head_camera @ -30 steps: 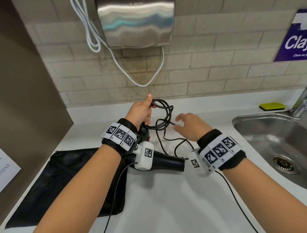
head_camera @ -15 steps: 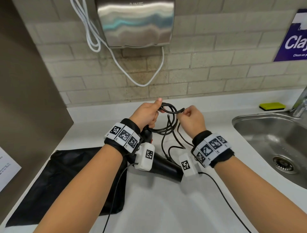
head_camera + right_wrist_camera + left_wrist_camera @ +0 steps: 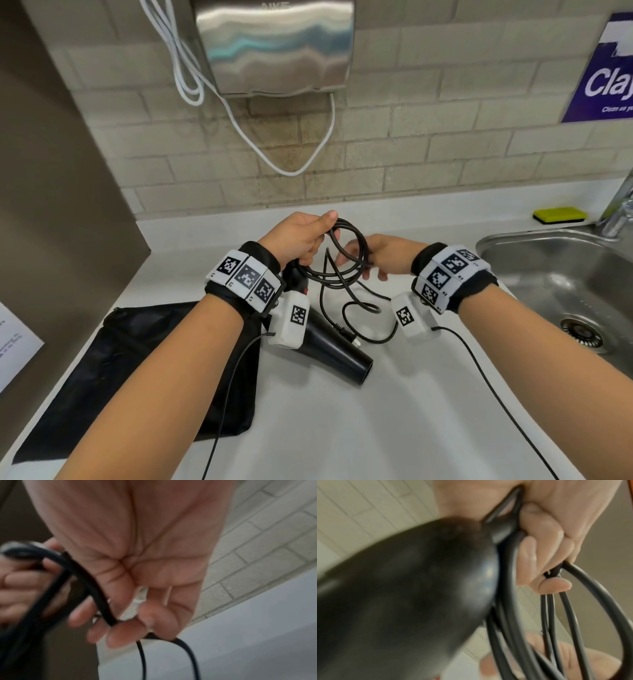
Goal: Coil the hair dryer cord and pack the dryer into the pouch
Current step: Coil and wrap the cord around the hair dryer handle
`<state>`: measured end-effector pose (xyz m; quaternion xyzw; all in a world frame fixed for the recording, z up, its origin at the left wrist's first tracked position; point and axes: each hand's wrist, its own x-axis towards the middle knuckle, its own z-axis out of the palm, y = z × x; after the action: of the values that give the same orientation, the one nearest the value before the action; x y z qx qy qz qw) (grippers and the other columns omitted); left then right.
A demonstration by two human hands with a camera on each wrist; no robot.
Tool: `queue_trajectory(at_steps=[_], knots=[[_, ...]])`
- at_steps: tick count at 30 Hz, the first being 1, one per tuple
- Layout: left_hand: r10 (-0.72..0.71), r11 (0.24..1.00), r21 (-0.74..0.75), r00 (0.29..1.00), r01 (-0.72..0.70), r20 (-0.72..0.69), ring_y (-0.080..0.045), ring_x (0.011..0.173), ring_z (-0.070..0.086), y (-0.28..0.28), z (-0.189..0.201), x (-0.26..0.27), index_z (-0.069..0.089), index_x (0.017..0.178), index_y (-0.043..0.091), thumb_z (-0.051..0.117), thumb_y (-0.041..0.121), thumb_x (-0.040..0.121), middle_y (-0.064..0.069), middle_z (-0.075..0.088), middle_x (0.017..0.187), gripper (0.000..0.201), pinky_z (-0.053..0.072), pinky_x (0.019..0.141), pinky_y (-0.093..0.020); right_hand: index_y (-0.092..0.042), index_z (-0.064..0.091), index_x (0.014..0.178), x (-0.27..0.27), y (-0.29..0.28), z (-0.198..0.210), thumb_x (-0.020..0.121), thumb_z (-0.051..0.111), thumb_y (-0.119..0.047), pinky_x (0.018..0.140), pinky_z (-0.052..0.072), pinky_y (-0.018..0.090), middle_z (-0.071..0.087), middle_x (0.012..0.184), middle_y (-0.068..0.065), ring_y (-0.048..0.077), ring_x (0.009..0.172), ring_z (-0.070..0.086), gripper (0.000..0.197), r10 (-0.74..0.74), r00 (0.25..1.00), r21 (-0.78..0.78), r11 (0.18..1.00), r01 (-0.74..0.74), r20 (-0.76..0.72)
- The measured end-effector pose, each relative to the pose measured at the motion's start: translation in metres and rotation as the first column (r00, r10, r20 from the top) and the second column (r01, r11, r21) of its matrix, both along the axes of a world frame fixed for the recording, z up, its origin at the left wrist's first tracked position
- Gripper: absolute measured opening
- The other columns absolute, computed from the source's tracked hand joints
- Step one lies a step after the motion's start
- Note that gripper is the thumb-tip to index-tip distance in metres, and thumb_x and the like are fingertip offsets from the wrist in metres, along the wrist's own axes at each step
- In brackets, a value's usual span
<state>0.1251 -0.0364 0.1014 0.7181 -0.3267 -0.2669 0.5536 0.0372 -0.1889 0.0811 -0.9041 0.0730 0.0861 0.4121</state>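
Cord loops pinched by both hands, left hand and right hand, above bare counter.

My head camera looks down and forward toward 12 o'clock; each wrist camera sits close under my palm, all sharing the black cord.

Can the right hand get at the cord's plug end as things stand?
Probably yes: the plug lies exposed on the dryer, near the right hand, though that hand is busy pinching the cord.
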Motion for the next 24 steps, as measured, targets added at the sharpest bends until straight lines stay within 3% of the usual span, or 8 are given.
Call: queue_trajectory(at_steps=[2,5,9,12,15,18,21,24], knots=[[-0.020,1.000,0.013,1.000,0.020,0.015,-0.006,0.033,0.018,0.001,-0.001,0.000,0.056,0.069,0.009,0.042,0.035,0.098,0.009,0.023,0.037,0.041,0.021,0.036,-0.017,-0.020,0.057,0.119,-0.001,0.007,-0.004,0.090,0.033,0.005,0.056,0.038,0.016,0.054,0.083,-0.013,0.013,0.075,0.050,0.044,0.051,0.997,-0.096,0.994,-0.057,-0.065],[-0.028,1.000,0.014,0.999,0.028,0.015,-0.006,0.033,0.018,0.002,-0.001,0.000,0.056,0.070,0.008,0.042,0.035,0.098,0.009,0.024,0.036,0.042,0.021,0.036,-0.017,-0.018,0.039,0.136,-0.001,0.012,-0.017,0.086,0.041,0.013,0.067,0.037,-0.001,0.053,0.125,-0.004,0.010,0.100,0.049,0.060,0.109,0.994,-0.128,0.986,-0.104,0.026],[-0.005,1.000,-0.021,1.000,0.005,-0.017,-0.005,0.030,0.018,0.005,0.001,0.003,0.055,0.067,0.008,0.041,0.035,0.098,0.009,0.024,0.035,0.043,0.020,0.035,-0.015,-0.009,0.024,0.142,0.000,0.019,-0.021,0.081,0.042,0.021,0.055,0.037,-0.002,0.040,0.139,0.010,-0.026,0.065,0.047,0.070,0.074,0.967,0.016,0.997,-0.080,0.244],[-0.002,0.999,-0.038,0.999,0.000,-0.032,-0.005,0.030,0.018,0.007,0.001,0.004,0.055,0.065,0.010,0.039,0.035,0.098,0.009,0.023,0.034,0.045,0.021,0.035,-0.015,-0.007,0.016,0.144,0.001,0.019,-0.021,0.081,0.041,0.022,0.056,0.037,-0.002,0.046,0.122,0.002,-0.032,0.059,0.043,0.074,0.121,0.943,0.038,0.990,-0.139,0.309],[-0.016,1.000,-0.027,1.000,0.015,-0.016,-0.005,0.030,0.018,0.008,0.001,0.003,0.054,0.068,0.010,0.037,0.036,0.099,0.009,0.023,0.034,0.044,0.021,0.036,-0.016,-0.002,0.037,0.136,0.003,0.016,-0.022,0.083,0.046,0.017,0.062,0.032,-0.008,0.039,0.117,-0.007,-0.035,0.073,0.040,0.057,0.228,0.923,-0.075,0.974,-0.215,0.311],[-0.007,1.000,-0.030,0.999,0.006,-0.034,-0.005,0.030,0.018,0.008,0.001,0.003,0.054,0.070,0.008,0.038,0.037,0.098,0.009,0.024,0.034,0.043,0.021,0.036,-0.015,0.001,0.053,0.115,0.014,0.010,-0.032,0.082,0.053,0.012,0.074,0.034,-0.002,0.042,0.106,-0.012,-0.023,0.083,0.042,0.035,0.221,0.910,-0.117,0.975,-0.191,0.352],[-0.004,1.000,-0.029,1.000,0.003,-0.031,-0.004,0.030,0.018,0.008,0.000,0.003,0.054,0.071,0.008,0.038,0.036,0.099,0.010,0.023,0.034,0.043,0.021,0.036,-0.016,-0.007,0.056,0.092,0.021,-0.003,-0.037,0.085,0.049,0.010,0.068,0.040,0.013,0.052,0.080,-0.006,-0.007,0.069,0.050,0.020,-0.037,0.894,-0.004,0.999,0.043,0.447],[0.026,0.998,-0.052,0.999,-0.028,-0.046,-0.004,0.030,0.018,0.012,0.001,0.006,0.054,0.072,0.008,0.037,0.036,0.099,0.010,0.023,0.034,0.042,0.020,0.035,-0.015,-0.012,0.055,0.083,0.016,-0.026,-0.039,0.090,0.050,-0.005,0.055,0.037,0.011,0.054,0.068,0.000,0.003,0.056,0.048,0.011,-0.360,0.803,0.123,0.931,0.345,0.474]])
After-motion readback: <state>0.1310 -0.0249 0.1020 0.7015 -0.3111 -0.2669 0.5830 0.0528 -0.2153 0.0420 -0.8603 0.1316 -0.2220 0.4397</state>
